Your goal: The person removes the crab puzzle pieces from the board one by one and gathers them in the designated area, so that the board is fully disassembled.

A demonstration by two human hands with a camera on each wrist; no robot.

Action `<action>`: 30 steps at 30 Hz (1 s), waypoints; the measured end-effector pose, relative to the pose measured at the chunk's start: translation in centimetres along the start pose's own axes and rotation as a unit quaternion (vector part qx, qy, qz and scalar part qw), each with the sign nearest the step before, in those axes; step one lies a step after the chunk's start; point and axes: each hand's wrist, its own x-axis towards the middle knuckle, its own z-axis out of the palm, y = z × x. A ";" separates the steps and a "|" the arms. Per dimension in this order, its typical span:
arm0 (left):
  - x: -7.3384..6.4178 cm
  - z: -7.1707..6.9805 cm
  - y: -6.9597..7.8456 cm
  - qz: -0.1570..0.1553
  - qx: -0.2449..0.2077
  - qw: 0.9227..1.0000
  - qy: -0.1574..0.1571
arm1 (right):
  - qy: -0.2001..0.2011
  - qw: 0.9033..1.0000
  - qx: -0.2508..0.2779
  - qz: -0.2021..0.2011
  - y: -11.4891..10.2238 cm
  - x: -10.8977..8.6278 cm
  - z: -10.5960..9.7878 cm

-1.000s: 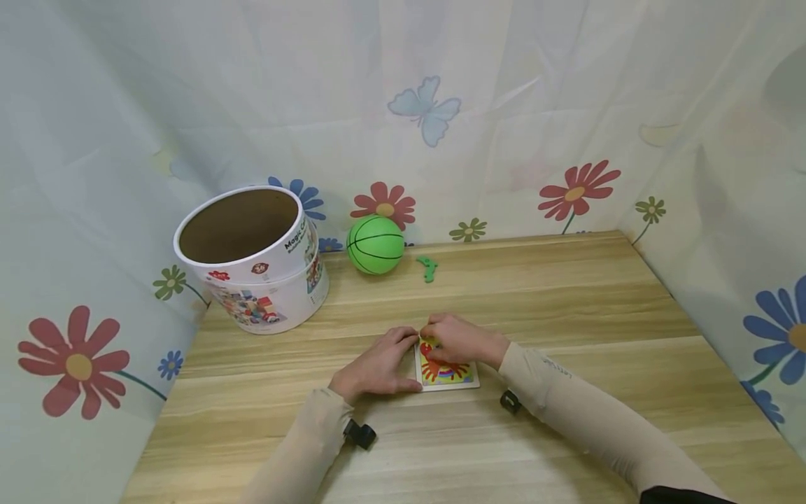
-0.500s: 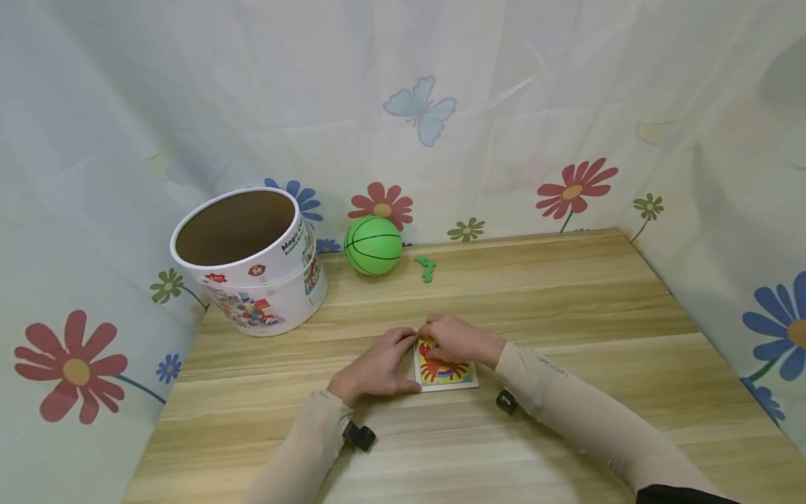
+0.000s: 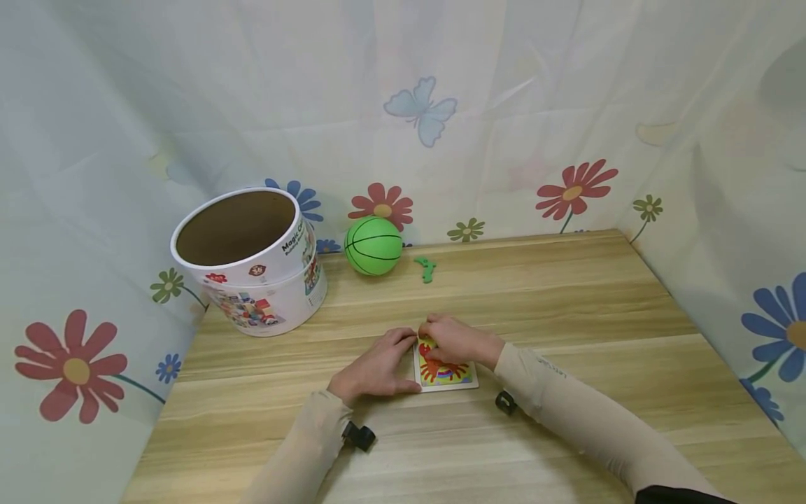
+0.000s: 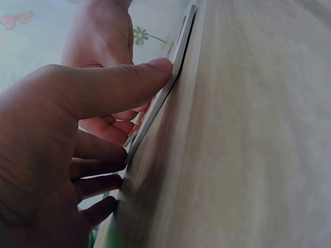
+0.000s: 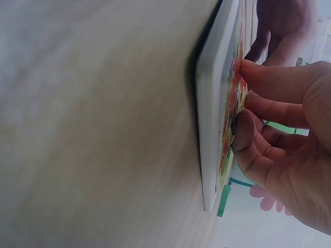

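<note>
A small square crab puzzle board [image 3: 446, 376] with a pale frame lies flat on the table. My left hand [image 3: 376, 365] steadies its left side: the thumb lies along the edge by the near corner, and the other fingertips meet the edge farther back. From the right, my right hand [image 3: 461, 341] reaches over the board with bent fingers. Its fingertips [image 5: 247, 70] pinch at the red crab piece [image 5: 235, 88] on the board's face. That hand covers the board's far part, so I cannot tell whether the piece is raised.
Behind the board lies a small green curved toy piece [image 3: 427, 269]. A green ball [image 3: 373, 245] stands left of it, and a large white round tub [image 3: 267, 297] is farther left. Flower-printed cloth [image 3: 491, 175] hangs along the table's back and sides.
Both hands and the board keep nearly the same places. The whole view shifts slightly between the first two frames.
</note>
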 end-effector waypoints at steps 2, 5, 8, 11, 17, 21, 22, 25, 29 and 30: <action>0.0 0.0 0.0 -0.001 0.000 1.000 0.000 | -0.003 1.000 0.005 0.006 0.0 0.0 0.0; 0.0 0.1 -0.1 -0.008 -0.001 1.000 -0.007 | -0.006 1.000 0.012 0.013 0.0 0.1 0.0; 0.1 0.0 -0.1 -0.014 0.000 1.000 -0.014 | 0.000 1.000 0.013 0.013 0.1 0.1 0.1; 0.1 0.0 -0.1 -0.016 -0.001 1.000 -0.016 | 0.008 1.000 0.014 0.006 0.2 0.2 0.1; 0.1 0.0 -0.1 -0.017 -0.004 1.000 -0.016 | 0.018 1.000 0.014 0.001 0.2 0.2 0.1; 0.1 0.1 -0.2 -0.019 -0.008 1.000 -0.017 | 0.024 1.000 0.014 -0.005 0.2 0.2 0.0; 0.1 0.0 -0.2 -0.019 -0.007 1.000 -0.017 | 0.028 0.999 0.016 -0.006 0.1 0.2 0.0; 0.1 0.0 -0.2 -0.017 -0.006 1.000 -0.017 | 0.037 0.999 0.014 -0.004 0.0 0.2 -0.1; 0.2 0.1 -0.3 -0.018 -0.004 1.000 -0.018 | 0.043 0.999 0.013 0.005 -0.2 0.3 -0.1; 0.1 0.1 -0.3 -0.018 -0.005 1.000 -0.017 | 0.043 0.999 0.014 0.007 -0.2 0.3 -0.1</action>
